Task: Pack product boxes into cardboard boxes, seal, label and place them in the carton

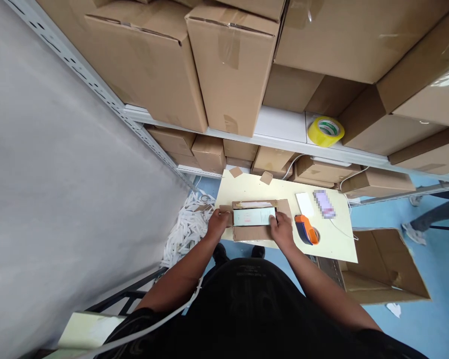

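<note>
An open cardboard box lies on the pale yellow table with its flaps folded out. Inside it sits a long pale green box with faint pink print on top. My left hand is closed on the brown flap at the box's left end. At the opposite end my right hand is closed, its thumb on the right end of the pale green box; its other fingers are partly hidden. To the right of that hand lies an orange and blue tape dispenser.
On the table are a white card, a phone with a cable, and cardboard scraps. Shelves of cartons rise behind, with a yellow tape roll. Paper strips pile up left; a large open carton stands right. A person's leg shows far right.
</note>
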The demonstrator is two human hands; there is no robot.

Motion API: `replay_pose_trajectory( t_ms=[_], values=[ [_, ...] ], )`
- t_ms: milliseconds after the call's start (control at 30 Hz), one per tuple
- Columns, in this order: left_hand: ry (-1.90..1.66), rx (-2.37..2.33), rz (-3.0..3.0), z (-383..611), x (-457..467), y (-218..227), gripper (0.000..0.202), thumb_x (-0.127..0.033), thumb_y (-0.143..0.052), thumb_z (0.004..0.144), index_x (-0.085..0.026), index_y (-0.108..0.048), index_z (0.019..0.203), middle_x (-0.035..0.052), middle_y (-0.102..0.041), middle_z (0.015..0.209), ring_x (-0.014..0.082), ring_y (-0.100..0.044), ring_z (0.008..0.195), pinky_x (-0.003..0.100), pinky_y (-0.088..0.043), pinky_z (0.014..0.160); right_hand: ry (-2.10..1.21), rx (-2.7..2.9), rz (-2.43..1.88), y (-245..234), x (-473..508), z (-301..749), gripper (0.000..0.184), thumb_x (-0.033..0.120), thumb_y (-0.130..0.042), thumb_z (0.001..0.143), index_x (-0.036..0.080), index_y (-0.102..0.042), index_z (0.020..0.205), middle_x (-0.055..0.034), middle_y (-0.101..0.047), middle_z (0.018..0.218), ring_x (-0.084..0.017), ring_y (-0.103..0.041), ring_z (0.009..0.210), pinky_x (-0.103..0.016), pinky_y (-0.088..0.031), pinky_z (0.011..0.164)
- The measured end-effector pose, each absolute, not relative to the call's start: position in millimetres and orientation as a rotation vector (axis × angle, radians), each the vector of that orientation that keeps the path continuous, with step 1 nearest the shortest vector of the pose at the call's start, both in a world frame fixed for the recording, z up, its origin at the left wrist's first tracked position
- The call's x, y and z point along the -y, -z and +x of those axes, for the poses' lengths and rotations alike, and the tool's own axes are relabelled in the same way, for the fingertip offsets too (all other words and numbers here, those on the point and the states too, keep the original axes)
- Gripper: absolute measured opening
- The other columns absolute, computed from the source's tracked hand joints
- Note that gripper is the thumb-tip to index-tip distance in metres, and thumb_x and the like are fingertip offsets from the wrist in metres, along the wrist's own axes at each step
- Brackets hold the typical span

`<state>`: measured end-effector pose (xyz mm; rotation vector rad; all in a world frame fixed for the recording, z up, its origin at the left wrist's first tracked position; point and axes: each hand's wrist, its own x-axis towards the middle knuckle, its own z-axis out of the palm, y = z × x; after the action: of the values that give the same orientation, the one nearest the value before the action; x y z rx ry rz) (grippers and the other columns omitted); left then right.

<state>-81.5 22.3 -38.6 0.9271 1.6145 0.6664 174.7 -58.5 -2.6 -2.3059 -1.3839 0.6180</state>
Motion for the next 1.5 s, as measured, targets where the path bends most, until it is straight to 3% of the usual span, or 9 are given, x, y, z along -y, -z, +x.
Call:
replay_pose_trajectory(
  t_ms=[133,267,333,500,667,900,1133,1333,1500],
  values=[
    [-0.609,-1.697,1.066,-81.8,-25.2,39.1,0.023,-0.042,-0.063,0.087,-0.02,-0.067,0.093,0.0072,-0.076,0.094,0.0227,-0.072,0.089,0.029,-0.055,0.071,-0.439,1.585,-2.463,7.5,49.9,180.9,0.045,0.047,-0.045,0.101,0.017,-0.077,0.114,-0.0164,-0.065,0.121,-0.032,-0.056,0.113,-0.042,-0.043,0.097],
    [-0.568,-1.753,1.155,-81.8,-26.8,36.5,0.022,-0.043,-0.062,0.087,-0.021,-0.065,0.086,0.0069,-0.076,0.094,0.0245,-0.072,0.092,0.031,-0.052,0.076,-0.537,1.711,-2.547,6.9,41.4,179.7,0.046,0.042,-0.039,0.104,0.013,-0.075,0.101,-0.0166,-0.07,0.106,-0.03,-0.06,0.106,-0.038,-0.043,0.09],
    [-0.568,-1.732,1.157,-81.0,-26.4,34.9,0.02,-0.042,-0.062,0.087,-0.022,-0.065,0.089,0.0066,-0.077,0.096,0.0244,-0.071,0.093,0.031,-0.051,0.077,-0.618,1.689,-2.583,7.3,38.3,177.1,0.04,0.04,-0.041,0.104,0.014,-0.071,0.106,-0.0152,-0.07,0.101,-0.028,-0.061,0.1,-0.035,-0.043,0.085],
    [-0.564,-1.683,1.126,-77.2,-25.3,36.3,0.017,-0.038,-0.066,0.086,-0.022,-0.065,0.09,0.0065,-0.076,0.094,0.0251,-0.072,0.091,0.032,-0.052,0.078,-0.515,1.69,-2.584,14.9,33.1,174.5,0.037,0.027,-0.064,0.086,0.015,-0.06,0.121,-0.0182,-0.06,0.122,-0.031,-0.056,0.112,-0.037,-0.044,0.087],
    [-0.719,-1.553,0.941,-81.0,-18.3,45.1,0.035,-0.03,-0.068,0.083,-0.023,-0.058,0.115,0.0059,-0.076,0.101,0.0221,-0.072,0.094,0.031,-0.055,0.08,-0.613,1.443,-2.404,19.1,47.6,197.6,0.023,0.04,-0.061,0.086,0.021,-0.06,0.098,-0.01,-0.062,0.105,-0.026,-0.059,0.095,-0.035,-0.046,0.082],
    [-0.831,-1.548,1.026,-88.7,9.0,45.8,0.073,-0.028,-0.077,0.077,-0.023,-0.045,0.143,0.014,-0.062,0.137,0.0246,-0.067,0.116,0.037,-0.055,0.097,-1.027,1.153,-2.417,26.8,69.5,217.6,0.045,0.059,-0.056,0.089,0.019,-0.065,0.108,-0.0104,-0.072,0.101,-0.026,-0.067,0.088,-0.033,-0.046,0.074],
    [-0.722,-1.484,0.786,-67.6,11.7,42.8,0.07,-0.032,-0.082,0.071,-0.022,-0.051,0.132,0.0142,-0.068,0.126,0.0261,-0.07,0.104,0.035,-0.061,0.074,-0.964,1.568,-2.501,34.2,42.1,225.5,0.033,0.038,-0.047,0.097,0.016,-0.071,0.094,-0.0155,-0.076,0.095,-0.026,-0.07,0.088,-0.03,-0.043,0.069],
    [-0.891,-1.521,0.59,-40.1,50.1,32.2,0.059,-0.026,-0.079,0.07,-0.021,-0.052,0.122,0.0109,-0.07,0.113,0.0235,-0.072,0.093,0.034,-0.062,0.07,-0.896,1.934,-2.334,39.0,34.3,255.1,0.039,0.035,-0.04,0.1,0.015,-0.072,0.095,-0.015,-0.076,0.093,-0.025,-0.071,0.087,-0.029,-0.042,0.069],
    [-1.025,-1.549,0.468,-23.1,101.6,19.1,0.049,-0.043,-0.075,0.078,-0.022,-0.056,0.119,0.0097,-0.071,0.11,0.0214,-0.072,0.088,0.033,-0.061,0.069,-0.8,2.201,-2.137,25.3,22.1,273.3,0.038,0.035,-0.041,0.099,0.017,-0.072,0.088,-0.0126,-0.075,0.087,-0.025,-0.069,0.083,-0.03,-0.04,0.069]
  ],
)
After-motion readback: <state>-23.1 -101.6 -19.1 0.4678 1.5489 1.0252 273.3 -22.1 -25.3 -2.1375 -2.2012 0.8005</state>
